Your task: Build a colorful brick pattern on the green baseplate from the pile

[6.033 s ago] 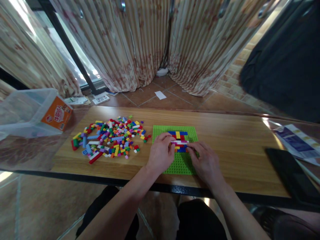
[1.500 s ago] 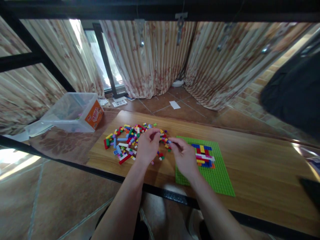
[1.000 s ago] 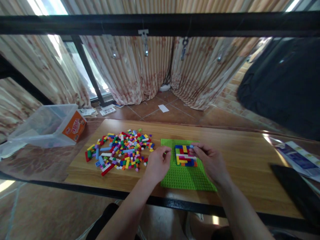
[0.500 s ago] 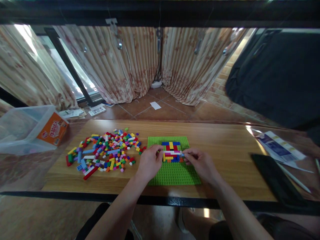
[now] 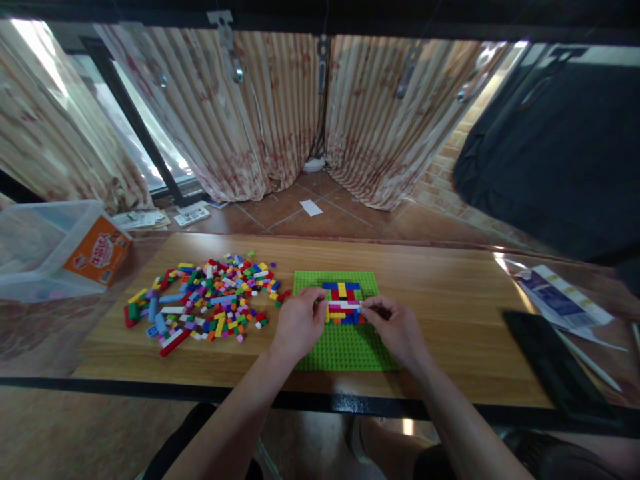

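Observation:
A green studded baseplate (image 5: 345, 350) lies on the table with a block of toy bricks (image 5: 342, 295) built on its upper middle. Blue, yellow, red, white, pink and orange rows show in it. My left hand (image 5: 301, 323) is closed at the left side of this block, its thumb and fingertips curled together; anything between them is hidden. At the right end of the white row, my right hand (image 5: 397, 327) pinches a small brick (image 5: 361, 309), mostly covered by its fingertips.
Loose toy bricks (image 5: 220, 300) are spread over the table's left side. A clear plastic bin (image 5: 45, 267) with an orange label stands beyond the left edge. At the right lie a dark flat object (image 5: 550, 363) and papers (image 5: 570, 297). The wooden table (image 5: 460, 300) has a black front edge.
My right fingertips have moved slightly left, closer to the white row, and the light blue piece seen between them is now mostly hidden. My left hand stays in place. The view has tilted slightly.

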Motion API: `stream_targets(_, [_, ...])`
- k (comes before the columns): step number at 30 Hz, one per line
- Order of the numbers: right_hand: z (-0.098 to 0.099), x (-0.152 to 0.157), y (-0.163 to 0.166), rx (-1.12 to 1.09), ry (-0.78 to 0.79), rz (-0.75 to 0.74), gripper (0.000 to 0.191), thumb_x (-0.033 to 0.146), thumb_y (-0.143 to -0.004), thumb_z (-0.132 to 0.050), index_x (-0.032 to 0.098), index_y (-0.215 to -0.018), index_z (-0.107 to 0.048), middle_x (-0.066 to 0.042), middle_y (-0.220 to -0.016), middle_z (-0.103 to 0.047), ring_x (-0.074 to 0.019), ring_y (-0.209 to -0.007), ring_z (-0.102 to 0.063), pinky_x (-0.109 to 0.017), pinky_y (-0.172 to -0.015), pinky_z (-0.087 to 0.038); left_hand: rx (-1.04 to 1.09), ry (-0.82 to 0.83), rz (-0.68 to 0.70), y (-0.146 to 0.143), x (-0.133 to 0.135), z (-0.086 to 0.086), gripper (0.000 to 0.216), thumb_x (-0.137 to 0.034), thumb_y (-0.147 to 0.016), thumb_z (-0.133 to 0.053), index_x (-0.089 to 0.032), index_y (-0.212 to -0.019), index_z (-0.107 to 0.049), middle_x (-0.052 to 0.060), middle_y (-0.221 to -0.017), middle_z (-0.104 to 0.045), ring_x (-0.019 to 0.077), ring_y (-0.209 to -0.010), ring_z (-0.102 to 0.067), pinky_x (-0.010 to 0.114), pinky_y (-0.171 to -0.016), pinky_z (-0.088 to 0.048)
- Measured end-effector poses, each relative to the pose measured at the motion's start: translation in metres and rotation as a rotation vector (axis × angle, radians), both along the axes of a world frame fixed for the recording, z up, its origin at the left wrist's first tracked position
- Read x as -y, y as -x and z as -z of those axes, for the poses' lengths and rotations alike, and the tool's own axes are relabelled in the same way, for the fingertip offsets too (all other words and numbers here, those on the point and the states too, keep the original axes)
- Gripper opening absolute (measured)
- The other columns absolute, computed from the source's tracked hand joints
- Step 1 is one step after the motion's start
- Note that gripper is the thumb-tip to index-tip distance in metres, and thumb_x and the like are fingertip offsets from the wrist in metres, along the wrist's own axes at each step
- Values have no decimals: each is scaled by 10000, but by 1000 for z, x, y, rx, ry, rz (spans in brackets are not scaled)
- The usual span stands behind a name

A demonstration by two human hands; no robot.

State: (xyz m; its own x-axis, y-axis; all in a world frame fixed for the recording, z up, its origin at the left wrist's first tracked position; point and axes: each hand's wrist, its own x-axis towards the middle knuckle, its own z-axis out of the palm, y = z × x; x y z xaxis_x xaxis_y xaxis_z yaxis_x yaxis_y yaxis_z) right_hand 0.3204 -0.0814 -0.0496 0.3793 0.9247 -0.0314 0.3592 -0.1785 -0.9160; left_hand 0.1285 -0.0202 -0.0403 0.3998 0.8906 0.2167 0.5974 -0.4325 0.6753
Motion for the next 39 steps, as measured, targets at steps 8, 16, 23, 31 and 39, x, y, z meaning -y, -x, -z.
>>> stream_targets(8, [-1, -2, -1, -6, 32, -5, 236, 429, -718, -690, 199, -764, -718, -27, -688, -681, -160, -606, -572, -280, -540, -439, -8, -4, -10, -2, 2, -1, 127, -168, -893, -538, -188, -960, -645, 56, -953, -708, 194, -859, -663, 317, -800, -520])
stream_targets(16, [-2, 0, -4, 70, 42, -30, 271, 450, -711, -671, 192, -761, -737, -38, -671, -693, -162, -569, -578, -281, -514, -446, -25, 31, -21, -2, 5, -1, 153, -180, -894, -530, -175, -987, -651, 68, -962, -704, 211, -879, -660, 347, -825, -527])
stream_targets(23, [5, -1, -15, 6, 98, -7, 363, 502, -642, -745, 180, -810, -756, -59, -729, -732, -199, -619, -644, -286, -501, -491, -11, 42, -4, 2, 6, -3, 201, -172, -898, -492, -187, -1002, -663, 61, -964, -713, 196, -879, -663, 319, -830, -540])
stream_targets(31, [-11, -7, -4, 46, -34, 224, 331, 472, -622, -755, 189, -793, -742, -30, -643, -691, -175, -554, -595, -282, -489, -453, 58, 8, -116, 22, -9, -8, 210, -148, -878, -512, -176, -1010, -673, 69, -972, -718, 182, -830, -659, 319, -823, -543])
stream_targets(39, [-21, -14, 22, 130, -122, 235, 251, 434, -685, -691, 203, -778, -717, -33, -705, -717, -204, -659, -655, -316, -608, -517, 39, 79, -55, 91, -33, -25, 228, -104, -821, -528, -174, -945, -706, 36, -886, -734, 153, -748, -662, 265, -706, -527])
